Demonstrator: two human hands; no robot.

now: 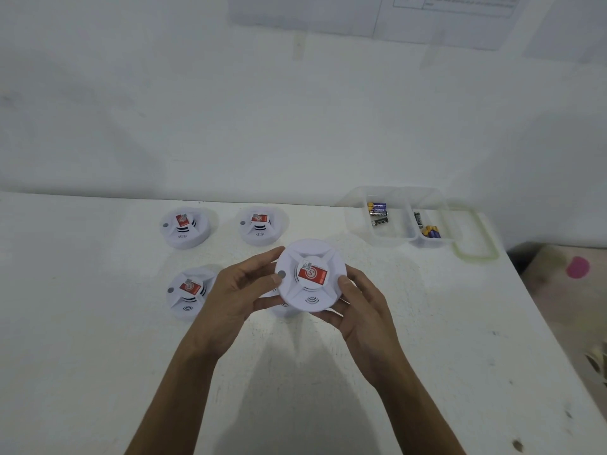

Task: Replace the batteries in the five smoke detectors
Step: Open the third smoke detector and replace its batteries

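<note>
A round white smoke detector (pixel 310 277) with a red label on its top is lifted above the table, face toward me. My left hand (pixel 239 290) grips its left rim and my right hand (pixel 358 307) grips its right and lower rim. Three more detectors rest on the table: far left (pixel 185 228), far middle (pixel 260 225), and near left (pixel 188 292). Another detector (pixel 284 310) lies mostly hidden beneath the held one. Batteries (pixel 378 213) lie in the left clear tub, and more batteries (pixel 427 226) in the right tub.
Two clear plastic tubs (pixel 356 221) stand at the back right of the white table (pixel 295 389), with a green-rimmed lid (pixel 476 254) beside them. The table's right edge drops to a floor with a pink object (pixel 578 267). A white wall rises behind.
</note>
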